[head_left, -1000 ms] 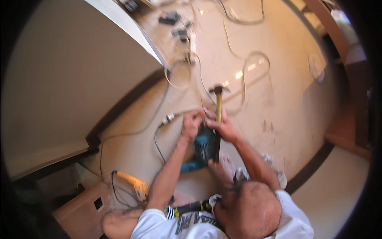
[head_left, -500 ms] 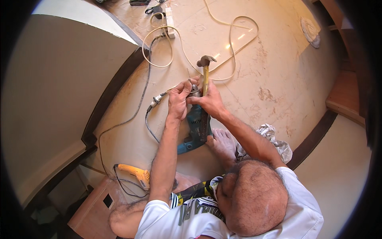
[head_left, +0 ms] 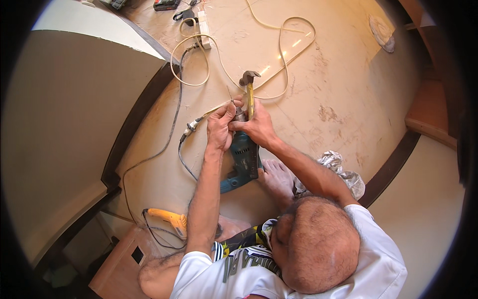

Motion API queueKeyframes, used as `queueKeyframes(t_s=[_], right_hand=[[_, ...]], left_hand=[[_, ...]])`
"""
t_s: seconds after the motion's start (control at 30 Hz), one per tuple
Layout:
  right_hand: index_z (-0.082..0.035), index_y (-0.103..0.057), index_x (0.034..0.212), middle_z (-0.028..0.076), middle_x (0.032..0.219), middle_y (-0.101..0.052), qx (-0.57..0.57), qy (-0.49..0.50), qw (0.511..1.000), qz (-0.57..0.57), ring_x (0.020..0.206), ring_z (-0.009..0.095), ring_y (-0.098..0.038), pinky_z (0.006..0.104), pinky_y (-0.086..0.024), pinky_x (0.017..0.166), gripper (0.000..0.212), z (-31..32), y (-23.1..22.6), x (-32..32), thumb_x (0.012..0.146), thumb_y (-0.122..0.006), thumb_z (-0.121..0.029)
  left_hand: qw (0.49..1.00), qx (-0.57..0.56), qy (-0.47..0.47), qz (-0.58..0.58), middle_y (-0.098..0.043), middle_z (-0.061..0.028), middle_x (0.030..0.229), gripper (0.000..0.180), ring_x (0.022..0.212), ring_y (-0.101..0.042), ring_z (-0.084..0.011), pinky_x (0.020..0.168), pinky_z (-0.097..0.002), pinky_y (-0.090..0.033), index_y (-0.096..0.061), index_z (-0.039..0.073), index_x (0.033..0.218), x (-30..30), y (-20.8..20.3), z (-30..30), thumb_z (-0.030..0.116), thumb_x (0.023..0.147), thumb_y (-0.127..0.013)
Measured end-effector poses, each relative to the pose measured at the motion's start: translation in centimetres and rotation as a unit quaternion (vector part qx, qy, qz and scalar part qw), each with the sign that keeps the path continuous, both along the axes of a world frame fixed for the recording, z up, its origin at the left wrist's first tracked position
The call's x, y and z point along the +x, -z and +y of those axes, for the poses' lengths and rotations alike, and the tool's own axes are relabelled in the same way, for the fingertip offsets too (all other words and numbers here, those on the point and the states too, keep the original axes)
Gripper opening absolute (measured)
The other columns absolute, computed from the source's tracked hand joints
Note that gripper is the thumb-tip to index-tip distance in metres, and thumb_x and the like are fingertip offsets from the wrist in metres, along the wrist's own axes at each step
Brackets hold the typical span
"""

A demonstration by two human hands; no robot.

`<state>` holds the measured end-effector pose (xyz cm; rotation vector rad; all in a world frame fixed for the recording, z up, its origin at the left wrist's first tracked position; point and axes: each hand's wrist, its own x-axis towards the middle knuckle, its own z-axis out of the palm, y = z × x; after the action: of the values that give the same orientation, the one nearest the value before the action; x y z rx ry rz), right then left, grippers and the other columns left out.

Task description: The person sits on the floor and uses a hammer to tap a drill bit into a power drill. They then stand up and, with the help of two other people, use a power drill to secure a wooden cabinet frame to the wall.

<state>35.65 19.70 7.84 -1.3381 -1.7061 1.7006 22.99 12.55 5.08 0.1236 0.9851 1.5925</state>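
A teal power drill (head_left: 243,152) stands nose up between my bare feet, its metal chuck (head_left: 240,115) at the top. A thin drill bit (head_left: 229,93) rises beside the chuck. My left hand (head_left: 220,125) has thumb and fingertips pinched at the base of the bit, partly hiding it. Around the chuck's right side wraps my right hand (head_left: 255,124), its thumb across the front. In the same hand a claw hammer (head_left: 250,93) is held upright, its yellow handle running down beside the drill. Some right fingers are hidden behind the handle.
A yellow corded power tool (head_left: 172,219) lies left of my left arm. A cable connector (head_left: 190,127) and dark cord lie left of the drill. Farther off are a white power strip (head_left: 203,31) and looped cream cable (head_left: 285,65). Crumpled paper (head_left: 341,172) lies right of my foot.
The view has shifted slightly, so the floor items and hands sit a little farther left. Both hands keep their hold at the chuck, the left fingers slightly repositioned.
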Motion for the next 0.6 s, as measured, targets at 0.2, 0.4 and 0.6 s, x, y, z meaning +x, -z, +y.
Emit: queueKeyframes(t_s=[0.2,0.4,0.6], right_hand=[[-0.003,-0.060,0.122,0.014,0.104,-0.067,0.065,0.007,0.998,0.001,0.093,0.030,-0.068,0.0399,-0.056,0.085,0.073,0.0,1.0,0.2,0.063,-0.095,-0.028],[-0.002,-0.063,0.121,0.012,0.092,-0.066,0.033,-0.025,0.998,-0.055,0.086,0.025,-0.069,0.0378,-0.056,0.078,0.050,0.7,-1.0,2.8,0.083,-0.084,-0.028],[-0.011,-0.062,0.142,0.003,0.069,-0.061,-0.178,-0.089,0.980,0.009,0.063,0.011,-0.062,0.0289,-0.050,0.059,0.038,4.2,-9.9,7.8,0.107,-0.064,-0.025]], left_hand=[[1.000,-0.013,-0.010,0.018,-0.071,-0.0109,0.130,0.026,0.114,-0.069,-0.0206,0.097,-0.0361,-0.060,-0.074,-0.001,0.114,0.5,0.4,0.4,0.022,0.102,-0.069],[0.985,-0.024,0.018,0.172,-0.073,-0.0064,0.114,0.030,0.099,-0.069,-0.0145,0.092,-0.0325,-0.060,-0.075,0.000,0.117,0.2,1.7,-0.2,0.026,0.103,-0.070],[0.972,-0.050,-0.008,0.228,-0.072,-0.0027,0.109,0.035,0.094,-0.067,-0.0117,0.088,-0.0273,-0.058,-0.075,0.000,0.115,1.3,1.3,-0.5,0.033,0.102,-0.071]])
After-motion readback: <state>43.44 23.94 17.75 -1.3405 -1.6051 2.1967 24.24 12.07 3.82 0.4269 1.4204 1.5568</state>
